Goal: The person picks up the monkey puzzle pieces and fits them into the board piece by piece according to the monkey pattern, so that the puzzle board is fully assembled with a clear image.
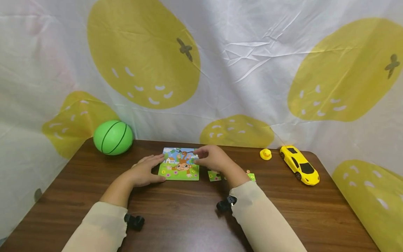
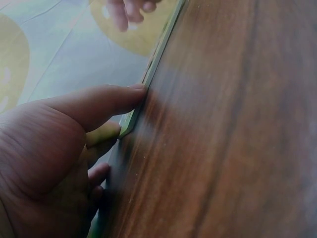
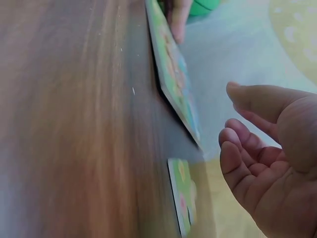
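A square picture puzzle (image 1: 177,166) with a monkey, a house and flowers lies flat on the table. My left hand (image 1: 143,171) is at its left side, fingers fairly straight. The thumb (image 2: 121,99) touches the near edge by the corner in the left wrist view, and the fingertips reach the left edge. Over the puzzle's right edge hovers my right hand (image 1: 214,159), fingers loosely bent, with nothing between thumb and fingers in the right wrist view. Loose puzzle pieces (image 1: 214,176) lie right of the puzzle, partly hidden by the right wrist; one piece (image 3: 183,198) shows below the right hand's fingers.
A green ball (image 1: 113,137) sits at the table's back left corner. At the back right stand a small yellow rubber duck (image 1: 266,154) and a yellow toy car (image 1: 299,165). A white curtain (image 1: 245,66) with yellow fruit shapes hangs behind the wooden table (image 1: 176,217).
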Available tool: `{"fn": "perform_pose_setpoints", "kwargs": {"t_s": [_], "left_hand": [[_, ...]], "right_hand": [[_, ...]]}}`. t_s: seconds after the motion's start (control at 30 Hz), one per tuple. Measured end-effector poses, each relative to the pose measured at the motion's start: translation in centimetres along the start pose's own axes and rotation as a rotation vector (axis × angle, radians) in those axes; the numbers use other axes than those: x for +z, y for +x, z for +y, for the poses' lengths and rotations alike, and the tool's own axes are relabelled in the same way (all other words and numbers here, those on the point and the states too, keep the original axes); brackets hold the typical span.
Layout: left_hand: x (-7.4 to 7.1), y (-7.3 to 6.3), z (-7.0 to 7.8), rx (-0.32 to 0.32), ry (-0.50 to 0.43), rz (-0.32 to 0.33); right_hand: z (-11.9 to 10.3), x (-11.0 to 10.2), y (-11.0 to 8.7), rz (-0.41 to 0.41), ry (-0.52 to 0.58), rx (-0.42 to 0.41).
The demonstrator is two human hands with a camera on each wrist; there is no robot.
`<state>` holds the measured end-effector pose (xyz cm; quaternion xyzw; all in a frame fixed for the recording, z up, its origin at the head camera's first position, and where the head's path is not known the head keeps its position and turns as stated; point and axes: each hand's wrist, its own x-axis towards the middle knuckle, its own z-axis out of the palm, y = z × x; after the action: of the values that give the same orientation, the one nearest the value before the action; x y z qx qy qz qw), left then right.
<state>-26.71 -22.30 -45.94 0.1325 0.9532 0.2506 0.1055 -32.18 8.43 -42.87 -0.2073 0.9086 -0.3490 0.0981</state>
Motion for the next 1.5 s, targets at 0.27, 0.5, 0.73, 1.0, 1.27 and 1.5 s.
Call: {"fn": "perform_pose_setpoints", "kwargs": {"t_s": [0.27, 0.5, 0.73, 1.0, 1.27, 1.5], "left_hand": [[0.1, 0.0, 0.0, -0.004, -0.008, -0.007], [0.1, 0.0, 0.3, -0.010, -0.004, -0.009], [0.2, 0.1, 0.0, -0.006, 0.003, -0.007], [0.2, -0.1, 0.0, -0.007, 0.006, -0.004], [0.1, 0.0, -0.1, -0.014, 0.002, -0.011], [0.0, 0.0, -0.2, -0.011, -0.004, -0.007]], "right_hand": [[1.8, -2.1, -3.6, 0.018, 0.033, 0.003], [3.7, -3.2, -5.2, 0.011, 0.062, 0.014], [5.0, -3.2, -5.6, -0.037, 0.138, 0.040], [5.8, -2.8, -5.3, -0.059, 0.107, 0.041], [5.6, -2.6, -5.3, -0.112, -0.003, 0.006], [4.6, -2.3, -5.3, -0.099, -0.074, 0.033]]}}
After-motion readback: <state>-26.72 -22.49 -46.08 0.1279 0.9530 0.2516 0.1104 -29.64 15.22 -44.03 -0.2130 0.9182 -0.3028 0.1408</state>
